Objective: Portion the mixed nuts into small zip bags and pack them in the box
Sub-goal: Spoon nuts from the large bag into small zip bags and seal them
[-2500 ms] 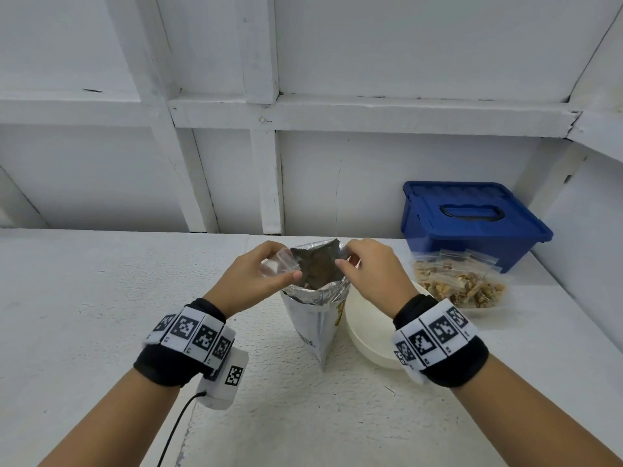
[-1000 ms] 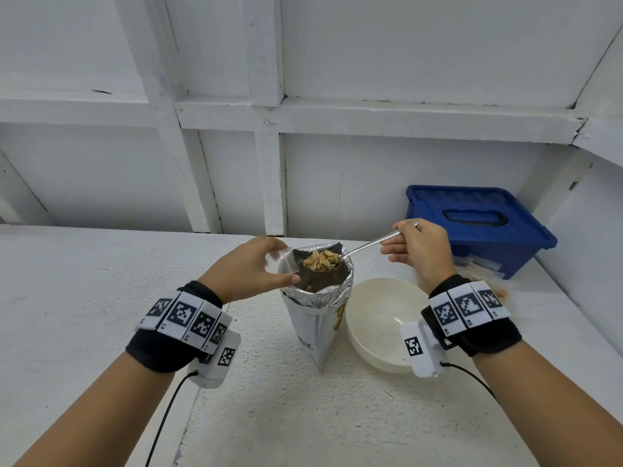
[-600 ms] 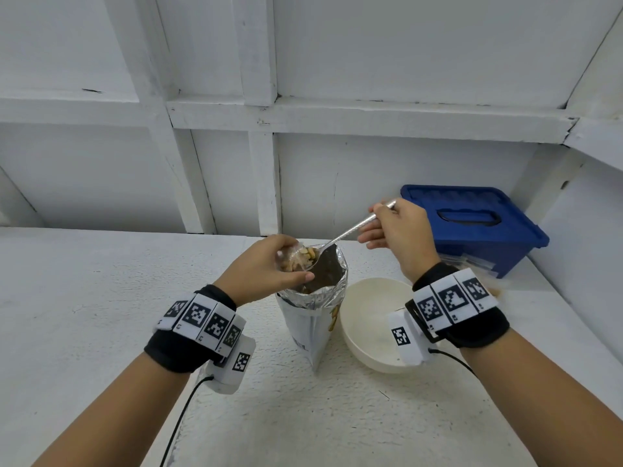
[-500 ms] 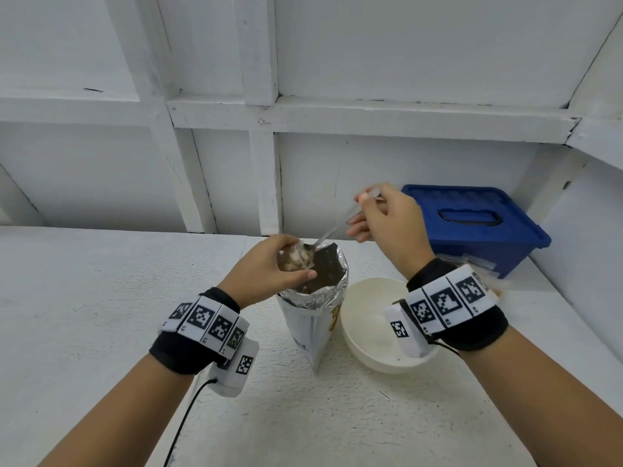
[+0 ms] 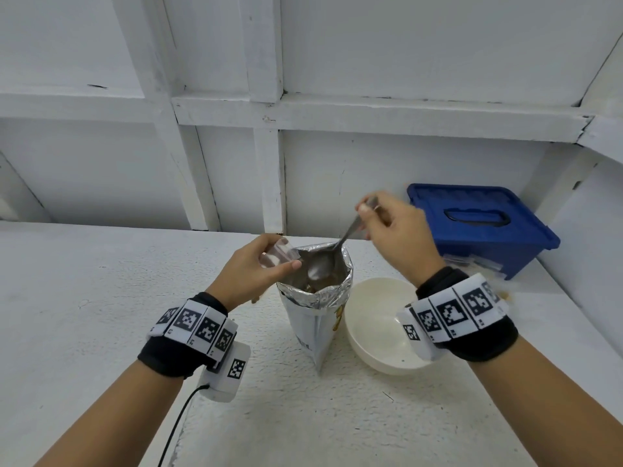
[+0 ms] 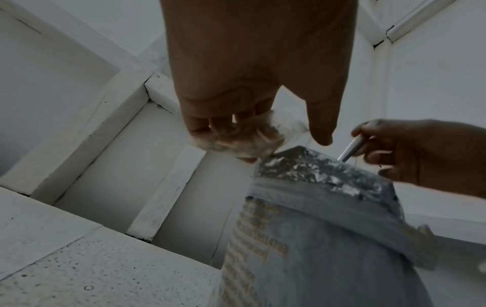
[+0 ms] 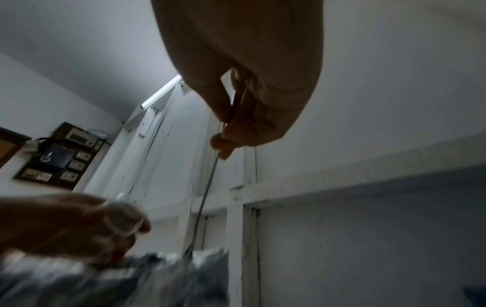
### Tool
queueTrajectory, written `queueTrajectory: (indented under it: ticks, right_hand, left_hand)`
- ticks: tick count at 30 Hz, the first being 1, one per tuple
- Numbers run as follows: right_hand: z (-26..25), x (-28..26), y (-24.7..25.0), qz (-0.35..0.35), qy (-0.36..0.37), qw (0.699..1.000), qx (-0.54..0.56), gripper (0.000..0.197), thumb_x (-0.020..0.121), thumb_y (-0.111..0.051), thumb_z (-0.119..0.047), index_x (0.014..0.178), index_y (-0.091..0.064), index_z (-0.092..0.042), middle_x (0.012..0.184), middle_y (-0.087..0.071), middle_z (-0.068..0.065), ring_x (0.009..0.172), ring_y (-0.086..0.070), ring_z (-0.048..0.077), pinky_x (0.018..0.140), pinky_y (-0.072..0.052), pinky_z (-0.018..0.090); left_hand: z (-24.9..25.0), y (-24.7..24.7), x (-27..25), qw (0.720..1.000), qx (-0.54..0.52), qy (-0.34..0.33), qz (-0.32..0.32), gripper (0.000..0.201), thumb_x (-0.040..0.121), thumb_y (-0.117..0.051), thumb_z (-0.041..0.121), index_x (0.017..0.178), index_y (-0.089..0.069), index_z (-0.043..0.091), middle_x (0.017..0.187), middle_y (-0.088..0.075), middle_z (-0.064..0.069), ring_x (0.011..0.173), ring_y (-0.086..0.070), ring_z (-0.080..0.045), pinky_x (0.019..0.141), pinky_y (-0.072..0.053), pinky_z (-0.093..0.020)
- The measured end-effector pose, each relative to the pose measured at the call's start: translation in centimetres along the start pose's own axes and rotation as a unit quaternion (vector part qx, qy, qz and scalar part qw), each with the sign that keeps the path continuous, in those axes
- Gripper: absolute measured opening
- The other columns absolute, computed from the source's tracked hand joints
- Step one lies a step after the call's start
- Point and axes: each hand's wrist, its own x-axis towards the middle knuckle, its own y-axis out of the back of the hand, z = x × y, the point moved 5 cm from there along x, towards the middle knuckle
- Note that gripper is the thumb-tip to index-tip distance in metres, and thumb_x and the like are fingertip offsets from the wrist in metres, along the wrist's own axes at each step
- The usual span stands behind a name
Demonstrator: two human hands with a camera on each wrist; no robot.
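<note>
- Left hand [image 5: 257, 268] pinching small zip bag [image 5: 279, 254] open at foil nut pouch [image 5: 315, 298] rim, catching spills; right hand [image 5: 394, 235] gripping spoon [image 5: 325, 261], bowl down inside pouch.
- Blue box [image 5: 478, 227] lidded at bench [image 5: 101, 298] rear, filled bags [image 5: 472, 262] beside.
- White bowl [image 5: 381, 328] near pouch, nuts inside pouch.

Blue box [image 5: 478, 227], cream bowl [image 5: 377, 328], silver pouch [image 5: 317, 298] (foil-lined).

White bowl [image 5: 377, 332] on white table [image 5: 84, 298]

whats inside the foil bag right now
The spoon bowl is down inside the foil bag, with a few nuts visible beneath it. The bag's walls hide how much remains.
</note>
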Motion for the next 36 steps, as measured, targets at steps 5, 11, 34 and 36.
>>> queueTrajectory:
  ticks: [5, 11, 34, 36]
  right_hand:
    - [1.9, -1.4, -4.8, -0.108, 0.023, 0.988, -0.108, 0.019, 0.095, -0.049, -0.025, 0.103, -0.065, -0.020, 0.090, -0.069, 0.002, 0.077, -0.061, 0.017, 0.069, -0.051, 0.031]
    - [2.4, -1.7, -7.0, -0.156, 0.031, 0.971, -0.180, 0.022, 0.096, -0.045, -0.027, 0.106, -0.063, -0.021, 0.097, -0.069, 0.003, 0.089, -0.060, 0.024, 0.076, -0.050, 0.035]
    - [5.7, -1.6, -2.4, 0.010, -0.288, 0.942, 0.171, 0.017, 0.095, -0.044, -0.011, 0.092, -0.060, -0.005, 0.066, -0.062, 0.007, 0.053, -0.056, 0.013, 0.054, -0.052, 0.022]
    - [6.0, -1.7, -2.0, 0.030, -0.296, 0.937, 0.182, 0.017, 0.095, -0.045, -0.012, 0.094, -0.059, -0.004, 0.066, -0.062, 0.007, 0.054, -0.058, 0.013, 0.054, -0.053, 0.022]
  left_hand:
    - [0.0, -0.2, 0.0, 1.000, -0.003, 0.004, -0.012, 0.035, 0.081, -0.068, 0.031, 0.110, -0.054, 0.017, 0.076, -0.061, 0.007, 0.032, -0.045, -0.008, 0.038, -0.044, -0.027]
    - [0.1, -0.3, 0.0, 1.000, 0.009, 0.008, -0.020, 0.035, 0.081, -0.068, 0.032, 0.109, -0.053, 0.017, 0.079, -0.063, 0.005, 0.033, -0.047, -0.009, 0.038, -0.045, -0.026]
    - [0.0, -0.1, 0.1, 0.998, 0.028, 0.004, -0.048, 0.049, 0.075, -0.064, 0.046, 0.115, -0.051, 0.021, 0.107, -0.064, -0.002, 0.087, -0.065, -0.017, 0.073, -0.054, -0.029]
    - [0.3, 0.0, 0.0, 0.998, 0.045, 0.000, -0.054, 0.050, 0.076, -0.065, 0.045, 0.118, -0.051, 0.020, 0.107, -0.063, 0.000, 0.089, -0.063, -0.016, 0.068, -0.052, -0.024]
